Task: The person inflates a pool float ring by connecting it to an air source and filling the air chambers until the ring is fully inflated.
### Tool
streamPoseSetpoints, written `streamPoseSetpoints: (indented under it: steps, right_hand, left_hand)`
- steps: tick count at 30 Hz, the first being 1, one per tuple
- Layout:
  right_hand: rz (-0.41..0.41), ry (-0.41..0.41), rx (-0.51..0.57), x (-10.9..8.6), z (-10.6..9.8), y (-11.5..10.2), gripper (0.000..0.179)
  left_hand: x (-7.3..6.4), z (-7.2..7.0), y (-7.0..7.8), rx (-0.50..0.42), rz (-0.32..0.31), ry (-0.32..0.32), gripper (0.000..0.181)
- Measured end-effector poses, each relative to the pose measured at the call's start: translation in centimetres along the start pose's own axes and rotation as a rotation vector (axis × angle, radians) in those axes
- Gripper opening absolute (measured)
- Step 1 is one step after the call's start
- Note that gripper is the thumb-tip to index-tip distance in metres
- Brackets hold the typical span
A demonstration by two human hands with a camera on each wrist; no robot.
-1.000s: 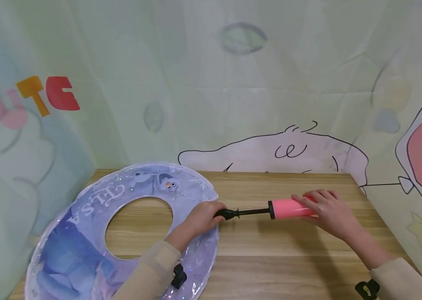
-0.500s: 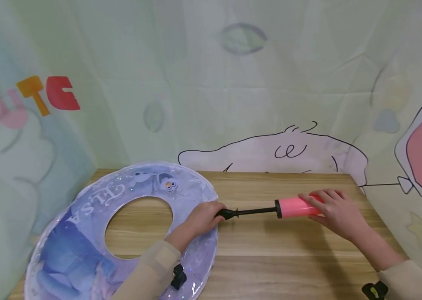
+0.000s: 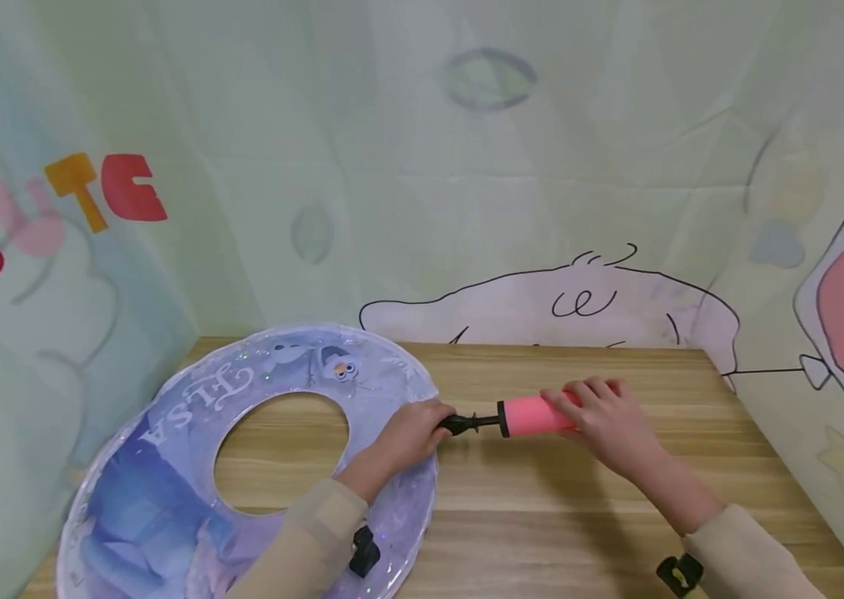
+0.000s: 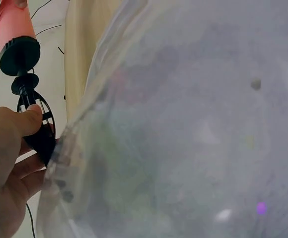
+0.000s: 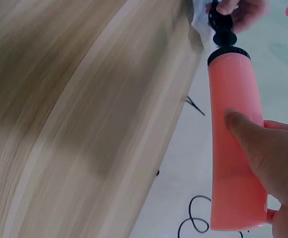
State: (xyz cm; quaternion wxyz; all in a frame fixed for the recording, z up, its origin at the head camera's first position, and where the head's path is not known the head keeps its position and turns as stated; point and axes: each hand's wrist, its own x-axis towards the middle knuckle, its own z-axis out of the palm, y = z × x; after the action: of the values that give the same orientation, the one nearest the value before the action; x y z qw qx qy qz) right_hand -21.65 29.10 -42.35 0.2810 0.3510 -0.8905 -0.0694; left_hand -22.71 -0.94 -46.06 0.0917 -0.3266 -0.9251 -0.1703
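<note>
A hand pump with a pink barrel [image 3: 538,415] and a black tapered end [image 3: 457,424] lies level above the table. My left hand [image 3: 409,433] pinches that black end between thumb and fingers. In the left wrist view its tip meets the edge of a swim ring [image 4: 183,129]; whether it sits in a valve is hidden. Around the barrel, near its far end, my right hand [image 3: 612,424] curls its fingers. A short stretch of black rod [image 3: 491,421] shows between the two hands. The blue-purple printed swim ring [image 3: 130,491] looks puffed out and lies flat under my left forearm.
Beneath everything is a wooden table [image 3: 542,532]. Printed cloth walls [image 3: 392,166] rise along its back and both sides. Black cameras are strapped at the left wrist [image 3: 364,551] and the right wrist [image 3: 680,574].
My right hand first drew the pink barrel a little to the right, then slid it left toward my left hand. Less rod shows now. The left hand has stayed in place.
</note>
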Motion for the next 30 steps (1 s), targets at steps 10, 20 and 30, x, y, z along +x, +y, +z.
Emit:
streamPoseSetpoints:
  steps: [10, 20, 30]
  right_hand:
    - [-0.054, 0.035, 0.008, 1.0, 0.9, -1.4, 0.064]
    - [-0.031, 0.004, 0.100, -0.7, 0.7, 0.7, 0.066]
    - [-0.022, 0.020, 0.143, -3.0, -0.2, 3.5, 0.056]
  left_hand:
    - [0.1, 0.0, 0.4, -0.021, -0.047, -0.033, 0.023]
    - [0.2, -0.2, 0.3, -0.049, -0.079, -0.073, 0.021]
    - [0.2, -0.1, 0.2, -0.046, -0.056, -0.055, 0.022]
